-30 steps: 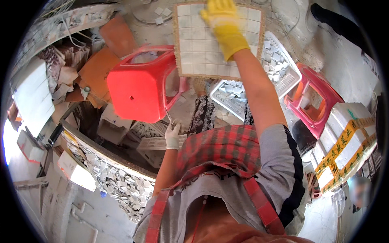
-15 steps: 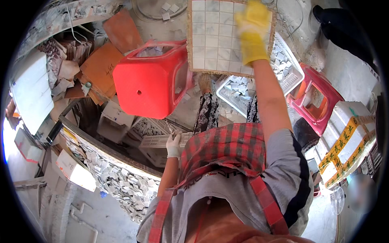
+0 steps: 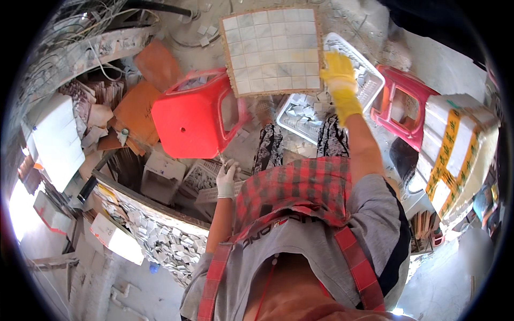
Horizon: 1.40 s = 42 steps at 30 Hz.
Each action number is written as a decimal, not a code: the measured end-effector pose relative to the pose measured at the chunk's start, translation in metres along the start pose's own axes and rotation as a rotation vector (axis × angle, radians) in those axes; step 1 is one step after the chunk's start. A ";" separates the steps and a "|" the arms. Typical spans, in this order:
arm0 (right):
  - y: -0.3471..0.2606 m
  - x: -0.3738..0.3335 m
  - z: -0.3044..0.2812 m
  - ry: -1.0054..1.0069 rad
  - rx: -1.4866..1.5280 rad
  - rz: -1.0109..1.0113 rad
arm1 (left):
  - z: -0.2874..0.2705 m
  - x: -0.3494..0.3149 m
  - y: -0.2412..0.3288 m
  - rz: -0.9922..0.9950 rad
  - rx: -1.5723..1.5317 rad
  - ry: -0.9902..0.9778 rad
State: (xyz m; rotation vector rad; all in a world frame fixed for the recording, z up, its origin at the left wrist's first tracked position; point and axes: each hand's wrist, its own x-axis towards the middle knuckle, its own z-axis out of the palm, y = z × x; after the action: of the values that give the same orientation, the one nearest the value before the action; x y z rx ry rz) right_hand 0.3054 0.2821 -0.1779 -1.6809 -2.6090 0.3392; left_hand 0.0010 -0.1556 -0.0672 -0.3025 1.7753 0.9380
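A square panel of pale marbled tiles, with brown joints and a rough brown border, lies ahead of me at the top. My right hand, in a yellow rubber glove, is at its right edge, fingers stretched out and seemingly holding nothing. The fingertips are somewhat blurred. Low at the left, my left hand in a white glove is closed round a thin tool, whose tip points up beside the red stool. Most of that tool is hidden in my fingers.
A red plastic stool lies tipped left of the panel. White baskets of tile pieces stand between my legs and right of the panel. A second stool and a taped white box are right; a tile heap is left.
My right hand has moved off the tiles to the panel's right edge. My left hand has risen slightly with the thin tool. The whole view has also shifted.
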 end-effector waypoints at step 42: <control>0.414 -0.283 -0.489 0.801 1.662 0.547 | 0.450 -0.293 0.086 0.878 1.296 -0.740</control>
State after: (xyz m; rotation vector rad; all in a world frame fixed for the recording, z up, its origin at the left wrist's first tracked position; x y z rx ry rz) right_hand 0.8609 0.2743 0.2490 -1.2120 -0.6179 1.0747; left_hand 0.3776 0.1577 0.1693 1.5285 1.4057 0.1823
